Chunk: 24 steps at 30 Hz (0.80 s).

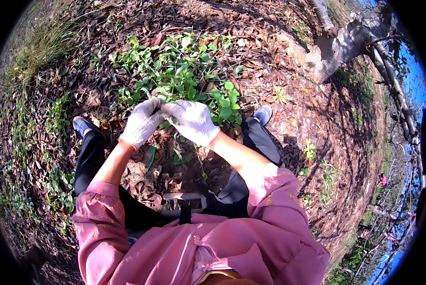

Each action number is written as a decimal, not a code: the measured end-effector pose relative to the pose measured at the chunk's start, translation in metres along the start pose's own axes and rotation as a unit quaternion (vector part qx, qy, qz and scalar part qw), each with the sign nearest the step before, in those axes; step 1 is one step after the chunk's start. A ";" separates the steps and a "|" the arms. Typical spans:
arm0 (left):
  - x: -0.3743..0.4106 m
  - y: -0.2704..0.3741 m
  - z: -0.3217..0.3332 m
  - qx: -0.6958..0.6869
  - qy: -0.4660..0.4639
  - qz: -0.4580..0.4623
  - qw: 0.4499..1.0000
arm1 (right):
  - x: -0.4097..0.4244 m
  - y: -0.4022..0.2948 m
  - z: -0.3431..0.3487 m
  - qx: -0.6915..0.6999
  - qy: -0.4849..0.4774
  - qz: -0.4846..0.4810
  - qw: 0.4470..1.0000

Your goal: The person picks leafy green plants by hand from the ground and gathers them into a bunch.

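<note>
My left hand (141,121) and my right hand (193,119) wear white knit gloves with orange cuffs. Their fingertips meet at the near edge of a patch of leafy green plants (177,71). Both hands are curled closed on a bit of greenery, and a small green leaf (165,124) pokes out beneath the fingers. Which stems each hand holds is hidden by the gloves. Below the hands, loose green leaves (151,155) and a thin stem (200,160) lie over brown leaf litter (138,174).
My legs in black trousers spread to both sides, ending in blue shoes (263,114). Between them, near my body, is a pale frame-like object (184,196). A forked tree trunk (332,53) rises at upper right. Tall grass (38,53) grows at upper left.
</note>
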<state>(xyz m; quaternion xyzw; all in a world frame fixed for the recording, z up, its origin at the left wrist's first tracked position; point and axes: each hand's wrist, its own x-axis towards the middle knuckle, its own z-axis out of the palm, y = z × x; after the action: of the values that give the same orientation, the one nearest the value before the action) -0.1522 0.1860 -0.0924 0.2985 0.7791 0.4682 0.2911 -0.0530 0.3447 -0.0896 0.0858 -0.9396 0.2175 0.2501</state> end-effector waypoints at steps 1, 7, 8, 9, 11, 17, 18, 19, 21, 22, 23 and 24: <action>0.000 -0.001 0.001 0.034 0.028 0.019 0.999 | 0.000 0.000 -0.001 0.020 0.020 -0.017 0.999; -0.009 -0.004 0.007 0.127 0.033 0.037 0.991 | 0.013 -0.023 -0.026 0.178 -0.027 -0.119 0.976; -0.011 -0.004 0.007 0.138 0.021 0.034 0.990 | 0.014 -0.024 -0.027 0.149 -0.073 -0.122 0.978; -0.010 -0.007 0.010 0.157 0.010 0.032 0.987 | 0.011 -0.020 -0.026 0.090 -0.161 -0.119 0.976; -0.010 -0.009 0.011 0.163 -0.012 0.027 0.986 | 0.012 -0.017 -0.024 -0.010 -0.339 -0.043 0.940; -0.009 -0.010 0.013 0.181 -0.043 0.051 0.981 | 0.017 0.003 -0.007 -0.017 -0.151 0.172 0.973; -0.014 -0.010 0.016 0.147 -0.034 0.066 0.986 | 0.018 0.007 -0.003 0.019 -0.088 0.188 0.978; -0.018 -0.008 0.018 0.150 -0.038 0.069 0.986 | 0.020 0.010 -0.002 -0.004 -0.109 0.211 0.971; -0.023 -0.007 0.023 0.157 -0.043 0.082 0.983 | 0.020 0.012 -0.001 -0.009 -0.105 0.186 0.977; -0.025 -0.007 0.026 0.167 -0.052 0.081 0.981 | 0.019 0.014 0.000 -0.003 -0.105 0.160 0.981; -0.026 -0.006 0.028 0.171 -0.070 0.080 0.980 | 0.016 0.017 0.003 -0.028 -0.134 0.145 0.980; -0.027 -0.007 0.030 0.174 -0.088 0.079 0.977 | 0.011 0.021 0.008 -0.052 -0.163 0.129 0.977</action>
<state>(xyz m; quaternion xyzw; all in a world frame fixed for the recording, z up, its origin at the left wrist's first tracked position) -0.1141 0.1801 -0.1054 0.4457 0.7939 0.3186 0.2640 -0.0711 0.3591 -0.0980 -0.0147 -0.9808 0.1822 0.0679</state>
